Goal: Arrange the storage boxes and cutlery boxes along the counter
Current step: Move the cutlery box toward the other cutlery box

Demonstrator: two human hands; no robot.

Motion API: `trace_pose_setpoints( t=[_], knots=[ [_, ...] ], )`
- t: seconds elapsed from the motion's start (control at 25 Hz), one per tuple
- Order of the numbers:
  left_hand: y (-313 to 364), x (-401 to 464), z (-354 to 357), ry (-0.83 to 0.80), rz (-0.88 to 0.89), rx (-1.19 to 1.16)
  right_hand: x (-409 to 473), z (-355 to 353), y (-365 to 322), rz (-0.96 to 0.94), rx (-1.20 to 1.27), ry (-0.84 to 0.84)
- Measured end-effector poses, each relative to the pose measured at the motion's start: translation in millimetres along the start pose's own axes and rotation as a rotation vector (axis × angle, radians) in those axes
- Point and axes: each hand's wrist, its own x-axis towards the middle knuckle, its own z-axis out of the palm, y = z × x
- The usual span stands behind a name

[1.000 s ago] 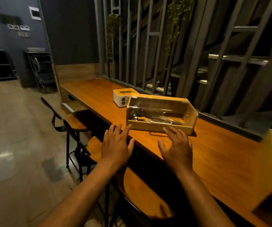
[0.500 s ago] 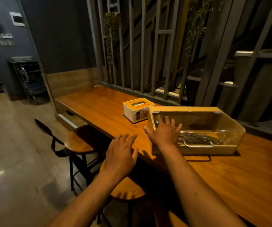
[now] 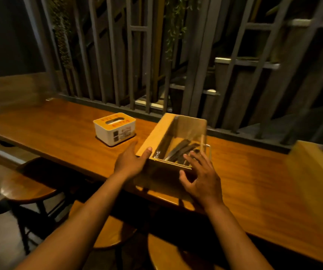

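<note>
A long wooden table (image 3: 63, 131) runs from the left edge of the view to the right, its orange-brown top glossy under dim light. Behind its far edge stands a screen of dark vertical slats (image 3: 156, 55) with trailing greenery hanging among them. Round wooden stools (image 3: 26, 186) sit below the near edge of the table, one at the left and others partly hidden beneath the person's forearms. The cutlery box (image 3: 168, 141) rests on the table near its front edge, roughly at centre view, turned so that one short end faces the person; it has a wooden side panel on the left and clear panels on its top and right side, and dark elongated cutlery shows through them, blurred beyond further detail. A second wooden box (image 3: 316, 162) is partly visible at the right edge of the table, heavily blurred. The storage box (image 3: 115, 128), white with a yellow-orange slotted lid, stands on the table to the left of the cutlery box and apart from it. The left hand (image 3: 130, 162) lies against the near left corner of the cutlery box, thumb on the corner's top edge, fingers extended along the wooden side. The right hand (image 3: 201, 178) is at the near right corner, fingers spread and curved; actual contact cannot be confirmed.
</note>
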Motion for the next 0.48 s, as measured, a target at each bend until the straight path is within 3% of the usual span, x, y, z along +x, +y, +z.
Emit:
trace_pose_setpoints(
  t=[0.12, 0.24, 0.48],
  knots=[
    [19, -18, 32, -0.026, 0.037, -0.137, -5, -18, 23, 0.067, -0.019, -0.018],
    [34, -34, 47, 0.017, -0.006, -0.167, -11, -31, 39, 0.079, -0.007, -0.011],
    [56, -51, 68, -0.069, -0.017, -0.204, -36, -58, 62, 0.089, -0.003, 0.031]
  ],
)
